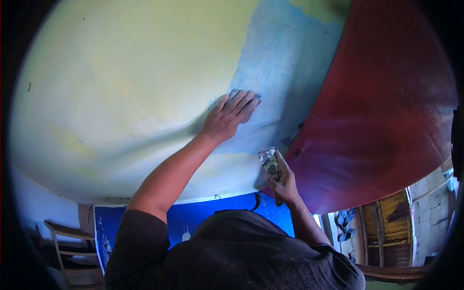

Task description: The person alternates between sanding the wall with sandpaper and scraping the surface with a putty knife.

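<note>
My left hand (232, 113) is pressed on the pale blue patch of the wall (270, 63), near its edge with the yellowish-white paint (145, 72). Its fingers lie over a small dark pad (257, 96), which shows at the fingertips and is mostly hidden. Lower down and to the right, my right hand (285, 183) is closed round a flat scraper (268, 157) with a smeared, whitish blade pointing up. The scraper is close to the wall's lower part; whether it touches cannot be told.
A dark red curtain (377, 106) hangs at the right. Below the painted wall is a blue printed sheet (193, 220). A wooden shelf (72, 232) stands at the lower left. Several sandals (345, 224) lie at the lower right, beside a doorway.
</note>
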A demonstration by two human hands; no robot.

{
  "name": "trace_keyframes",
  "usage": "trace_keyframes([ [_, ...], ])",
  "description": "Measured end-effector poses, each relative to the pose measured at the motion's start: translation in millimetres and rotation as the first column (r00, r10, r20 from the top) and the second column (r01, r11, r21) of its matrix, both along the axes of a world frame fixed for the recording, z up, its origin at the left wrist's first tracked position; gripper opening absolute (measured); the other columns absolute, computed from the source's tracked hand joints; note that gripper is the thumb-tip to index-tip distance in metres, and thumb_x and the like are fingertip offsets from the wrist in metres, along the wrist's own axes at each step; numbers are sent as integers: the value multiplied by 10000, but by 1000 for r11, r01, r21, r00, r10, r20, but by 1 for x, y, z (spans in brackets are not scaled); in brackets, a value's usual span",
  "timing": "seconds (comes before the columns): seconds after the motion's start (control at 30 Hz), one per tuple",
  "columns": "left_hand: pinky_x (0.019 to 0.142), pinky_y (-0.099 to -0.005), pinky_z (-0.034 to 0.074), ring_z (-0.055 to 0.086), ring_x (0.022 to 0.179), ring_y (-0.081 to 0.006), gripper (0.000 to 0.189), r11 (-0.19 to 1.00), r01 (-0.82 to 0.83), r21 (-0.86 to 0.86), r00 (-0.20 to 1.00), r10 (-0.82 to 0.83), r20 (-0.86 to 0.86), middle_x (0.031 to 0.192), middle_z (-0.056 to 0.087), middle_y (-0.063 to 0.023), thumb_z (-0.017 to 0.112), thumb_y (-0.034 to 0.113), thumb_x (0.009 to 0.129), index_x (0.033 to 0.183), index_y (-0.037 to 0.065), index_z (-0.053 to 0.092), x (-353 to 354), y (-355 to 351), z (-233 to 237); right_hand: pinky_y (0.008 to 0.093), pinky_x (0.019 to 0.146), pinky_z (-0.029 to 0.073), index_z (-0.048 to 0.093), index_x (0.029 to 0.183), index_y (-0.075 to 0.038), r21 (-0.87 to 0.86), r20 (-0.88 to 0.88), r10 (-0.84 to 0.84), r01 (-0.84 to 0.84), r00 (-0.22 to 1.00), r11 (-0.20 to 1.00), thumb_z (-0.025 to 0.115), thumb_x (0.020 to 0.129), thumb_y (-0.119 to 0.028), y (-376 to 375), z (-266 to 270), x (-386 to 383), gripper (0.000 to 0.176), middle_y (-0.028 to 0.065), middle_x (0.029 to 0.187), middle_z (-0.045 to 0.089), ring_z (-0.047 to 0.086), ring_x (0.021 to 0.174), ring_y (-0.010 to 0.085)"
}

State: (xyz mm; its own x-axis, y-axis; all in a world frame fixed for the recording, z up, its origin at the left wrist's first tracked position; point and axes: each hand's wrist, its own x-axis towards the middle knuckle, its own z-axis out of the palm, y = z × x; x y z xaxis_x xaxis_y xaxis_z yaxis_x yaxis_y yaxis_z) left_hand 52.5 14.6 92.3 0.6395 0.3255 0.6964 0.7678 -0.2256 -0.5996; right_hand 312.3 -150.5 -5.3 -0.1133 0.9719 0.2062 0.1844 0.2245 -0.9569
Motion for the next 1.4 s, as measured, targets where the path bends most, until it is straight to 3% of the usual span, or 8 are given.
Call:
trace_keyframes([
  [0.27,1335,-463,195,392,1608,-167,592,975,168,146,974,-187,129,1716,479,20,546,191,1036,1622,270,529,88,36,162,375,1110,524,282,1738,-10,30,21,-7,6,1000,1000,712,960,-18,0,-2,8,888,228,1469,674,669,1291,215],
  [0.37,1333,-465,213,402,1604,-172,573,961,191,198,961,-224,163,1710,490,11,553,186,1033,1602,256,550,95,49,180,381,1119,524,289,1733,-1,-50,13,-26,27,1000,998,716,965,-11,-3,5,3,879,220,1489,662,658,1316,221],
  [0.57,1338,-470,206,405,1604,-175,578,977,172,123,953,-197,231,1717,487,20,551,170,1036,1606,264,552,77,34,127,381,1150,497,283,1727,20,23,6,-56,55,998,998,708,969,5,-4,-2,-1,870,232,1518,645,631,1360,229],
  [0.87,1352,-474,151,396,1613,-161,584,999,4,46,968,-16,249,1731,477,39,540,173,1050,1615,322,559,-14,-45,12,385,1170,477,239,1738,20,191,112,-75,53,991,980,686,984,-5,-23,50,-16,877,267,1550,610,602,1415,260],
  [1.07,1353,-471,157,398,1609,-161,545,998,-45,-37,972,52,229,1739,463,48,530,248,1085,1625,322,550,-62,-41,32,449,1184,471,232,1736,18,372,98,-93,50,991,927,644,997,-10,42,120,-41,847,335,1591,532,593,1444,398],
  [1.2,1315,-515,210,417,1602,-227,611,998,-47,-37,950,56,307,1733,479,2,615,233,1031,1634,310,545,-88,-45,73,475,1188,468,264,1729,14,715,172,-243,49,955,697,646,1003,-15,90,157,-58,821,356,1591,518,589,1426,470],
  [1.37,1301,-545,234,436,1591,-265,583,993,-67,94,960,39,278,1733,478,-36,621,262,1032,1612,296,575,-101,-30,72,460,948,573,513,1644,-77,658,78,-248,137,966,741,680,1027,-68,110,175,-80,639,267,1199,682,707,1039,379],
  [1.4,1296,-554,242,443,1588,-280,562,993,-61,105,959,29,281,1734,476,-54,612,265,1041,1603,287,589,-100,-28,72,462,949,572,512,1647,-86,657,63,-250,148,966,739,680,1037,-82,116,172,-83,633,270,1200,682,707,1044,383],
])
